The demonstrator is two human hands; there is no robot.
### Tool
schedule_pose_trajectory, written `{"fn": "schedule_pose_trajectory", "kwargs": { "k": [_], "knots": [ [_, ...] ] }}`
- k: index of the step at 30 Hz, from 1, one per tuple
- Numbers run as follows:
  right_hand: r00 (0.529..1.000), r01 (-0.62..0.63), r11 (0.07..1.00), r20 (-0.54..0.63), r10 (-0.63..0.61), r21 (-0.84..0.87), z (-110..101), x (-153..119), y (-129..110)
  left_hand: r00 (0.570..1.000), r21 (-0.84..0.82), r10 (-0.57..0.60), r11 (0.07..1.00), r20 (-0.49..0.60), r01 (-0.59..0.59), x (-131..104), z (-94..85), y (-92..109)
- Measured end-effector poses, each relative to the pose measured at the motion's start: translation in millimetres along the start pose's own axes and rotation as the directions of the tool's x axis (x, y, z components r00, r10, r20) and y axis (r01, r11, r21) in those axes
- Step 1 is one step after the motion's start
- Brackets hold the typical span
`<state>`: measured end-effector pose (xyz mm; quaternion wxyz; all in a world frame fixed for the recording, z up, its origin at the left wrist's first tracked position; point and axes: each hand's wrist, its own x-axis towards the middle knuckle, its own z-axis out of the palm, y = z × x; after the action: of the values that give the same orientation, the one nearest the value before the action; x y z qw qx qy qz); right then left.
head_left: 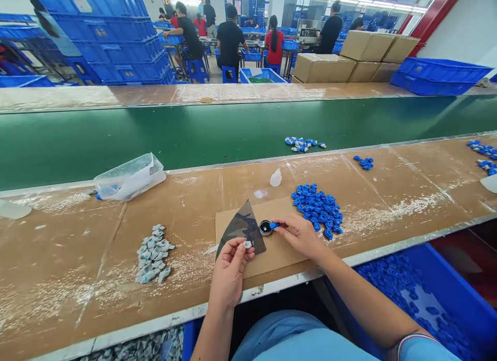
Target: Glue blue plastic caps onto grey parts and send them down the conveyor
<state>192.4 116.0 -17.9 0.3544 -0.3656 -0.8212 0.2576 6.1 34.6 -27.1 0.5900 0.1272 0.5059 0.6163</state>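
Observation:
A small grey-white piece (247, 244) is pinched in my left hand (232, 268), over the edge of a dark triangular sheet (243, 226). My right hand (301, 236) grips a small blue piece (274, 225) at the rim of a round black dish (265, 228). Sheet and dish rest on a flat cardboard piece (279, 257). A heap of blue pieces (318, 208) lies just beyond my right hand. Grey pieces (153, 255) are piled on the table to the left.
A green conveyor belt (217, 125) crosses beyond the table (194, 195), carrying a few blue-and-white pieces (303, 144). A clear plastic container (130, 178) lies at left. Blue bins (446, 299) stand below the near edge. Several people sit or stand in the background.

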Motion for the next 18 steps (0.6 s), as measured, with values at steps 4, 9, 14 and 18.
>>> {"fn": "schedule_pose_trajectory", "kwargs": {
  "k": [4, 9, 14, 18],
  "knots": [
    [0.999, 0.027, 0.999, 0.023, -0.026, -0.041, -0.3, 1.9, 0.4, 1.000, -0.019, -0.021, 1.000, 0.012, 0.021, -0.8, 2.5, -3.3],
    [0.998, 0.056, 0.995, 0.019, -0.055, -0.078, 1.2, 2.6, 0.6, 1.000, 0.002, 0.006, 1.000, 0.004, -0.006, -0.6, 1.3, -7.1],
    [0.998, 0.059, 0.994, 0.021, -0.057, -0.097, 0.1, 2.9, -0.6, 0.999, 0.079, 0.035, 0.996, 0.020, -0.036, 0.7, 0.0, -12.8],
    [1.000, 0.024, 0.997, 0.020, -0.023, -0.069, -1.2, 2.9, -0.6, 0.998, 0.154, 0.053, 0.986, 0.037, -0.058, 1.0, 1.4, -15.6]
  ]
}}
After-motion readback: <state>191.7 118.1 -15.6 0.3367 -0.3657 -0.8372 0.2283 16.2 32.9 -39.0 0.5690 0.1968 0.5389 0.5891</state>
